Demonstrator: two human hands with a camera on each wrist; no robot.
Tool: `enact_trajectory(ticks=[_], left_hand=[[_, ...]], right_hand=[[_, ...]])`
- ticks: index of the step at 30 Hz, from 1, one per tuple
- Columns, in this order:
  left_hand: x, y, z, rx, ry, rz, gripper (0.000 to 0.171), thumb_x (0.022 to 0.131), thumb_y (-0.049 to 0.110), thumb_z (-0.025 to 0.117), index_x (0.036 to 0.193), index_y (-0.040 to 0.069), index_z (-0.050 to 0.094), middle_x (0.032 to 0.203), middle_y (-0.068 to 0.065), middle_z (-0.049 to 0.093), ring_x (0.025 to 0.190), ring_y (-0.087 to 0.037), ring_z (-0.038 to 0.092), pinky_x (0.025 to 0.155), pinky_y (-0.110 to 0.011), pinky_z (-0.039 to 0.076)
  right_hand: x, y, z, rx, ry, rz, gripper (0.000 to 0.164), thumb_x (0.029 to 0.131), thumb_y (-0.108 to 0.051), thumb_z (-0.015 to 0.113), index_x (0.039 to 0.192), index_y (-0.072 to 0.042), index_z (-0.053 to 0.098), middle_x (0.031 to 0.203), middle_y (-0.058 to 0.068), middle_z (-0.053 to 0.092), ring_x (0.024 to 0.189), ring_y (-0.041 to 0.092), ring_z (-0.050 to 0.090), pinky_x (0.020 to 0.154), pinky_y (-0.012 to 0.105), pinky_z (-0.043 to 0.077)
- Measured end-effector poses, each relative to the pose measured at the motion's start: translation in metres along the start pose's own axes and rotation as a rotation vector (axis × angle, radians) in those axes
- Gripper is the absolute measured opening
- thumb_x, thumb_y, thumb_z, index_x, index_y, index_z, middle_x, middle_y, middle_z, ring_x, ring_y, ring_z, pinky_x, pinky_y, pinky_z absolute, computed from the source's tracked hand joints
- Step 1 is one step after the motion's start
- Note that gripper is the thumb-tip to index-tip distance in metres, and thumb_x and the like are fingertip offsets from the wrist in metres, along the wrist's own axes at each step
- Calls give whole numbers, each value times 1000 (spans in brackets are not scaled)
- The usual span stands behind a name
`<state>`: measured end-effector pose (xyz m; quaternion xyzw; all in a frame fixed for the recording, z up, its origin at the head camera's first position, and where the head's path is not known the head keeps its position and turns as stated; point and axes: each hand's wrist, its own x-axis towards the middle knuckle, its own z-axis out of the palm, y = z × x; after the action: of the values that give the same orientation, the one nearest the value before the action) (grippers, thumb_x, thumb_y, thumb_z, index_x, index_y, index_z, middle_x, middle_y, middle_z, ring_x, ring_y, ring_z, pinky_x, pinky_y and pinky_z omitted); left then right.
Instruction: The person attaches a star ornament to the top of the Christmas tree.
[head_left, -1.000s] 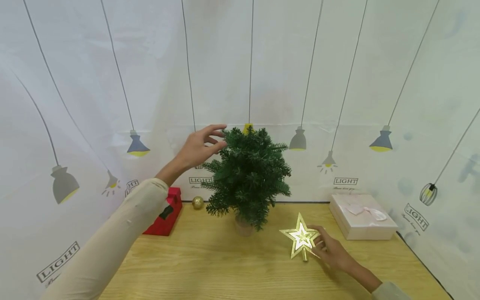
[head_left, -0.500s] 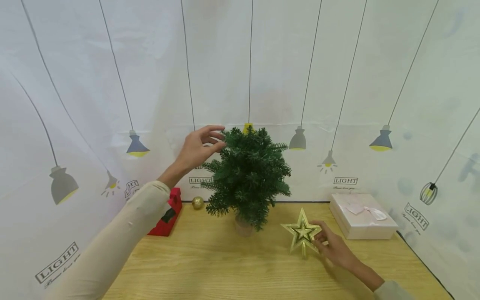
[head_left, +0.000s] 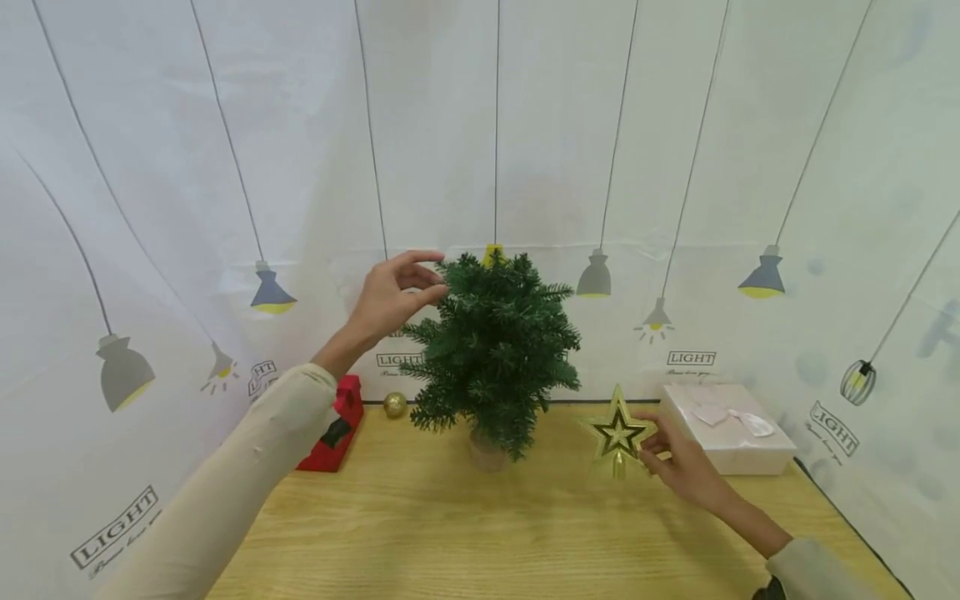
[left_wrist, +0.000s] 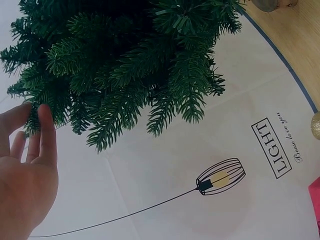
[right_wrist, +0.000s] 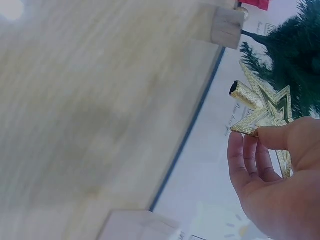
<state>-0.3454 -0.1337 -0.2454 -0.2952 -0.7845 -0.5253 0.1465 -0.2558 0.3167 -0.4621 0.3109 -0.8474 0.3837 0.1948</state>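
The right hand [head_left: 684, 467], thumb and fingers drawn together, pinched a gold five-pointed glittery star [head_left: 619, 432] by one side, right of the dark green bushy artificial tree [head_left: 498, 342]; that grip probably served to leave its hollow tube [right_wrist: 245, 95] free. The left hand [head_left: 393, 292], loosely bent, was at the tree's upper left, likely to steady it; a sprig lay between thumb and forefinger, though whether it was pinched could not be told. The tree's pale stubby base [head_left: 489, 457] stood on the wood-grained surface [head_left: 420, 525], presumably keeping it upright. Beyond the star, farther right of the tree, was a pale pink bow-topped box [head_left: 723, 437]; left of the tree lay a shiny gold ball [head_left: 394, 406]. Farther left, the cream left sleeve [head_left: 255, 450] hid part of a red box [head_left: 347, 412]. Foliage covered the trunk's upper part; a dark item at the right cuff was cut off, unidentifiable.
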Motion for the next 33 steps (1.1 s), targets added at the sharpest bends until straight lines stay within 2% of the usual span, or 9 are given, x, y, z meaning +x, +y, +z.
enact_trajectory(ticks=[4,7,10,14,22,33], left_hand=[[-2,-3,0,-23,4,-9,44,95,9,77,138,12,65,109,-16,73,92,-20,74,84,-34,61],[-4,-7,1,-35,5,-15,43,95,9,77,136,12,66,109,-16,73,91,-20,74,86,-41,61],[-6,-10,1,-42,11,-21,42,95,10,78,135,10,66,108,-16,73,90,-20,74,87,-42,61],[-8,-11,-1,-30,18,-27,42,95,10,78,135,8,65,107,-15,73,91,-19,73,84,-35,61],[-3,-6,0,-34,6,-24,43,94,10,79,134,7,66,108,-16,73,95,-21,73,87,-34,60],[-2,-5,-1,-24,5,-30,42,94,12,79,134,8,66,108,-16,72,97,-23,72,86,-33,59]], right_hand=[[7,-5,-15,-46,-5,1,57,94,13,68,144,3,44,96,18,69,81,25,71,58,28,59],[12,-8,-26,-98,10,-18,53,95,11,67,143,3,46,94,17,70,79,24,72,57,27,58],[17,-11,-34,-134,27,-25,51,96,11,66,142,2,48,90,13,71,73,19,71,55,26,57],[27,-17,-42,-151,51,-20,50,96,11,65,141,1,48,84,10,71,65,11,68,53,27,57],[39,-26,-55,-169,84,63,45,101,6,62,143,1,48,93,13,72,75,23,72,59,26,59],[63,-41,-74,-198,115,5,46,100,5,64,143,0,50,93,16,73,72,17,72,60,31,61]])
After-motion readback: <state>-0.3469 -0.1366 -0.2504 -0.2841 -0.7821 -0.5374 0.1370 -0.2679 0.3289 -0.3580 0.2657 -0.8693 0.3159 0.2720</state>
